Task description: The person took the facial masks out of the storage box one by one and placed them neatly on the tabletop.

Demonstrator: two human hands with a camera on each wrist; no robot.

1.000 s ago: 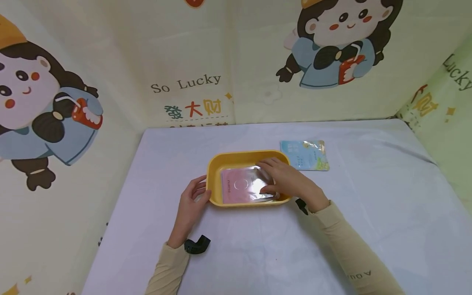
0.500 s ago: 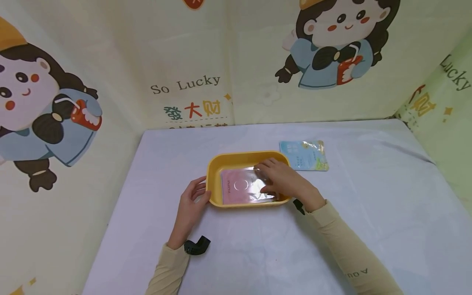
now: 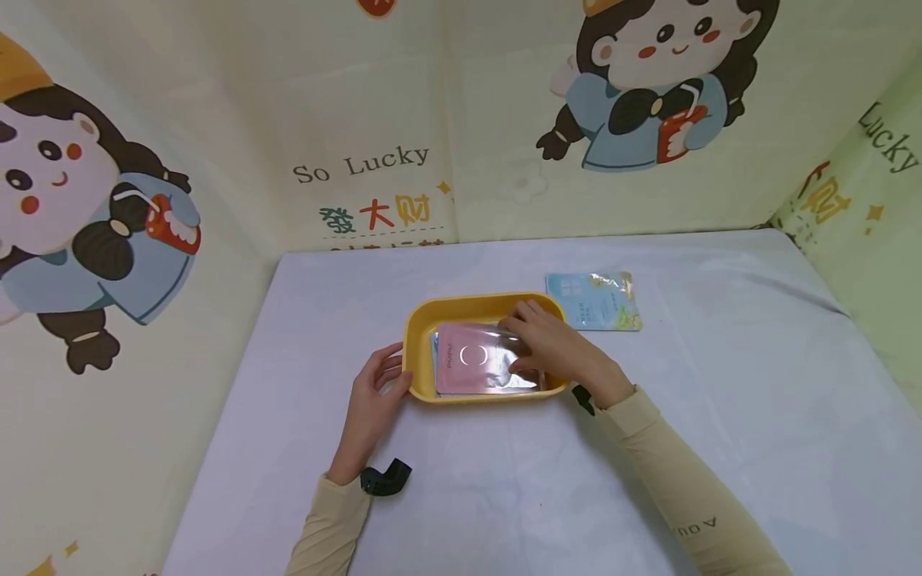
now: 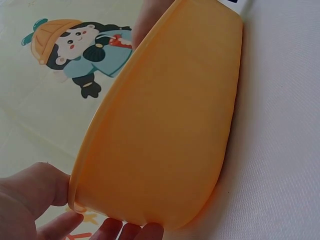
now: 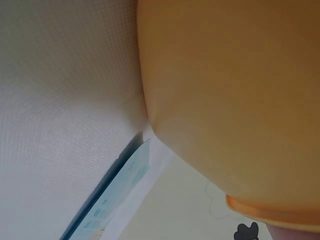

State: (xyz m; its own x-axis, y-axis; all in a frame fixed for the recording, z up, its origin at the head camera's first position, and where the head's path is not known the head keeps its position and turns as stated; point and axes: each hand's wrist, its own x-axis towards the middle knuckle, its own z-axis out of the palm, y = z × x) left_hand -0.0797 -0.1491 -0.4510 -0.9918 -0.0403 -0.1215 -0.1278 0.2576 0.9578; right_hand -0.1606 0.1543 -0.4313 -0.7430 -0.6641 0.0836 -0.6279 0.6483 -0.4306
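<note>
Your left hand (image 3: pixel 374 394) steadies the shallow yellow plastic tray (image 3: pixel 420 320) by its left end, thumb over the rim and fingers tucked beneath, as the left wrist view confirms; your right hand (image 3: pixel 553 346) reaches into the tray from the right and pinches the right edge of the pink, shiny foil sachet (image 3: pixel 471 364), with fingers above and thumb near the lower corner; the sachet lies flat inside the tray, covering most of its floor, with a sliver of something pale blue showing at its left edge, though you cannot tell what that is; a second packet, a light blue foil sachet with a printed front (image 3: pixel 598 301), lies flat on the white tablecloth (image 3: pixel 720 384) just beyond the tray's far right corner, apart from both hands; judging from this, you are at the step of settling the pink sachet into the tray, and it looks nearly seated; the next move probably calls for letting go with the right hand without dragging the slippery foil back out, then lifting clear of the rim toward the blue sachet, while your left hand holds the tray firm so it does not slide on the cloth.
</note>
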